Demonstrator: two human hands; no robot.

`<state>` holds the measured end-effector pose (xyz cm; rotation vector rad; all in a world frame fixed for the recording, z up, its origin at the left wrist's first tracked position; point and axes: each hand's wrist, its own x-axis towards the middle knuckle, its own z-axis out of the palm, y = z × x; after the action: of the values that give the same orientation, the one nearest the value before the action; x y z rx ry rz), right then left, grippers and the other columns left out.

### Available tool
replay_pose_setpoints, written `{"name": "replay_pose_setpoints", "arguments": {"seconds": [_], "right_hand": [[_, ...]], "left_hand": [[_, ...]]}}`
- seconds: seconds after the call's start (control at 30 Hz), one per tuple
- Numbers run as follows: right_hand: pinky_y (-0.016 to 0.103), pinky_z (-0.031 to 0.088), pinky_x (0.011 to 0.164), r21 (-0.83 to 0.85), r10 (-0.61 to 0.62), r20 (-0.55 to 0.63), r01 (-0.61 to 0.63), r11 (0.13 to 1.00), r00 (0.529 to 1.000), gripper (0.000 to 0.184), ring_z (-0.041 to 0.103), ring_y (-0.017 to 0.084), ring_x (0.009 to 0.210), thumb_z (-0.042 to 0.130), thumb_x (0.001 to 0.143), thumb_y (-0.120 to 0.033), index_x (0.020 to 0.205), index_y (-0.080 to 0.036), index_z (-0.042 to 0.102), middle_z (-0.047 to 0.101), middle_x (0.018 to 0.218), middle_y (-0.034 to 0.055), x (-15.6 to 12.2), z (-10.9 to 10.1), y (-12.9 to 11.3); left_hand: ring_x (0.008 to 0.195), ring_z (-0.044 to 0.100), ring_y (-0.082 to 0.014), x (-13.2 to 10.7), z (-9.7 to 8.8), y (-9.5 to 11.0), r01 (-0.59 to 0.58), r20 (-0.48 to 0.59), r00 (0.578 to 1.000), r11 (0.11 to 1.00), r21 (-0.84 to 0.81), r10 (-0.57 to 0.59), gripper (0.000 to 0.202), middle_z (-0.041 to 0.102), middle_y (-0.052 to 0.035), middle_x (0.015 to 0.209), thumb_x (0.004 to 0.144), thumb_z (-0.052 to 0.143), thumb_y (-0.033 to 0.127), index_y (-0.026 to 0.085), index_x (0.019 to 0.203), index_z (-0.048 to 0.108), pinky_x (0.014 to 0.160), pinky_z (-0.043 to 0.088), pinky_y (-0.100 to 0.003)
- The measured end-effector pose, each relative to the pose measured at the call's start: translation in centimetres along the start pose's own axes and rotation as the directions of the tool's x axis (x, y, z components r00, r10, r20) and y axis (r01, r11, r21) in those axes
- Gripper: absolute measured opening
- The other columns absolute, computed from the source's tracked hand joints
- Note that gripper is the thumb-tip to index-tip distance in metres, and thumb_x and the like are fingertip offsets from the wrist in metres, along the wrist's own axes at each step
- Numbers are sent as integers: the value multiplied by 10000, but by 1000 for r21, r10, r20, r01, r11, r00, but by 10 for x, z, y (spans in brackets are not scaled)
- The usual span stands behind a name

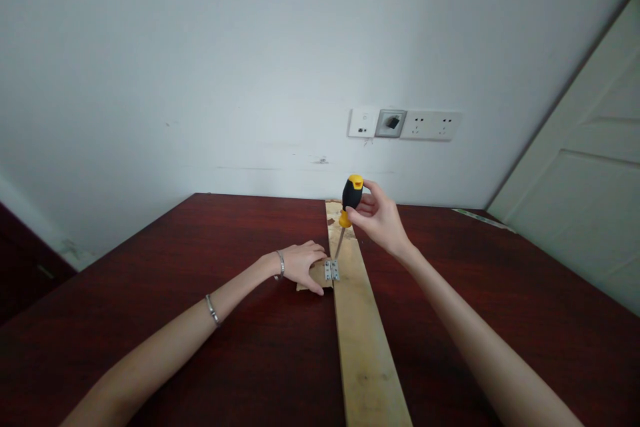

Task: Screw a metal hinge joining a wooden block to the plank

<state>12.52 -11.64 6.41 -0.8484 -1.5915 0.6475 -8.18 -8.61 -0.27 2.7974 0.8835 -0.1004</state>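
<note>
A long pale wooden plank (365, 347) lies lengthwise on the dark red table (150, 293). A small metal hinge (331, 270) sits at the plank's left edge, joining it to a small wooden block (316, 275). My left hand (300, 263) presses down on that block, fingers curled over it beside the hinge. My right hand (381, 217) grips the black and yellow handle of a screwdriver (349, 203). The screwdriver stands almost upright, its shaft tip down on the hinge.
A white wall rises behind the table, with a row of sockets and a switch plate (404, 124). A pale door (590, 200) stands at the right. Two thin bracelets circle my left forearm and wrist.
</note>
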Motion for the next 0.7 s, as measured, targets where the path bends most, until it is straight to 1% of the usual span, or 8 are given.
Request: {"name": "replay_pose_setpoints", "arguments": {"seconds": [0.4,0.7], "right_hand": [[347,570,733,16,1,49,-1,1000,999,539,672,167,738,665,710,-305,1193,-213,446,662,862,20,-1,3,2],[345,568,727,-10,-5,50,5,1000,999,530,671,169,732,658,714,-320,1189,-222,447,659,853,14,-1,3,5]], "left_hand": [[1168,467,-300,0,-1,2,-5,9,1000,1000,0,5,806,520,-139,1296,609,740,628,154,1234,549,890,458,-375],[1188,453,-301,0,-2,1,1,23,1000,1000,-8,-1,799,510,-131,1321,627,719,647,167,1240,537,886,449,-360]]}}
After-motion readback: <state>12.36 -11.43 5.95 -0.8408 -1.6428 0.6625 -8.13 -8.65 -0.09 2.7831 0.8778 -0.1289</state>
